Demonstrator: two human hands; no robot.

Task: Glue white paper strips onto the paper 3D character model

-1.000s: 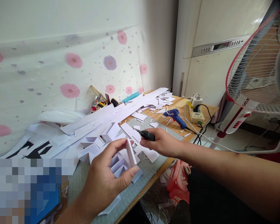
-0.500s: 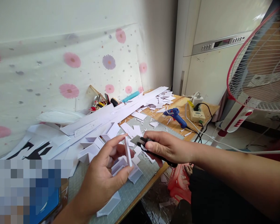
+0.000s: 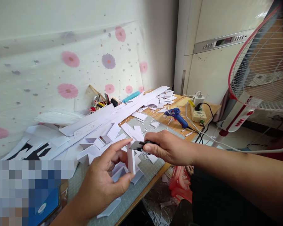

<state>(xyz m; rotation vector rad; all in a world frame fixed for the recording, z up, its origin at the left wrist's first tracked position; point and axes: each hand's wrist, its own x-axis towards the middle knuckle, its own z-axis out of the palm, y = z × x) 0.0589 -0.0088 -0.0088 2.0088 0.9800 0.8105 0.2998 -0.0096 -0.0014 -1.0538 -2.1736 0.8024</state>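
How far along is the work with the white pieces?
Seemingly done: several angled pieces beside or on the mat.
In hand: the left hand pinches a strip; the right hand holds a knife, blade at its upper end.
Left: that strip looks unattached; the glue gun lies unheld. Remaining count can't be told.

A white plastic sheet (image 3: pixel 89 73) is showing pink and purple flowers; a blue-and-red glue gun (image 3: pixel 176 117) is contrasting with the tan wooden worktop (image 3: pixel 182 105).
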